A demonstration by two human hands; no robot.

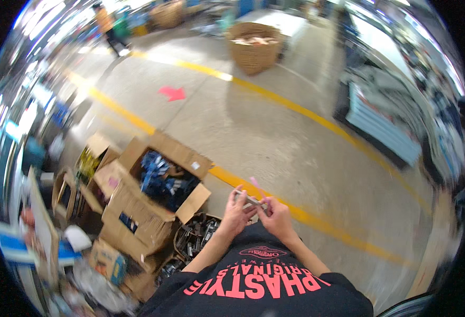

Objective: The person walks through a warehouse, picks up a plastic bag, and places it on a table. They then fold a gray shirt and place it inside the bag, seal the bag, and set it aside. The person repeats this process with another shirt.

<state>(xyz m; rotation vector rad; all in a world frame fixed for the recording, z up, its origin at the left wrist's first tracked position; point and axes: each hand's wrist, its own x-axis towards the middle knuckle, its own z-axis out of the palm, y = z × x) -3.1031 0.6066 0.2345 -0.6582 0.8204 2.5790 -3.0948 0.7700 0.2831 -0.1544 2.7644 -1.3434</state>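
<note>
In front of my body, both hands are raised close together. My left hand (236, 214) is closed around one end of a small, thin grey bar-shaped piece (250, 199), whose exact kind I cannot make out. My right hand (278, 217) pinches at the other end, fingers pressed together. From its fingertips a narrow pink strip (256, 186) sticks up and away from me. Below and left of my hands stands an open container of dark metal-looking parts (198, 236), partly hidden by my left forearm.
An open cardboard box (186, 157) of blue pieces stands left, with more cartons (137, 211) around it. Yellow lines (317, 119) and a pink arrow (172, 94) mark the floor. A full carton (253, 52) stands ahead; stacked light-blue material (383, 127) lies right. A person (108, 29) walks far left.
</note>
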